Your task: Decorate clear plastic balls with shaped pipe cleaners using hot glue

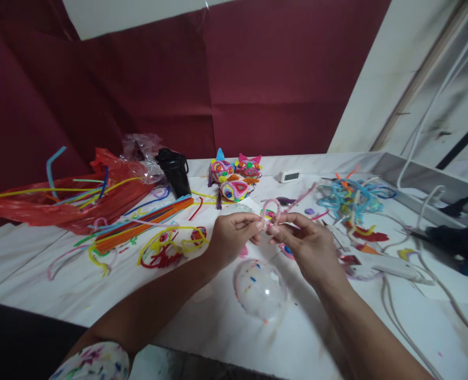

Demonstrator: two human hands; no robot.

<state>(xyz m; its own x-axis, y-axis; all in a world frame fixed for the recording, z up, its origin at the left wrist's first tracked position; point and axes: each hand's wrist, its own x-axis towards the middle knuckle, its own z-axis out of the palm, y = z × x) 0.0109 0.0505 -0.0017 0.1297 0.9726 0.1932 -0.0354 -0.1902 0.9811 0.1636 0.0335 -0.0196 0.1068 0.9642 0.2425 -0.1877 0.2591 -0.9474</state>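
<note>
Partly behind their own fingers, both hands pinch a pink pipe cleaner (its ends hard to trace).

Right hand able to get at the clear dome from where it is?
Probably yes. The clear dome lies close by, on the person's side, with nothing visible over it. The right hand is pinching a pink fuzzy stem, so it may need to let go first.

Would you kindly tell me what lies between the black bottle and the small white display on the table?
Mainly three colourful decorated pieces, clustered together, lie between the black bottle and the white display, as the head view shows.
</note>
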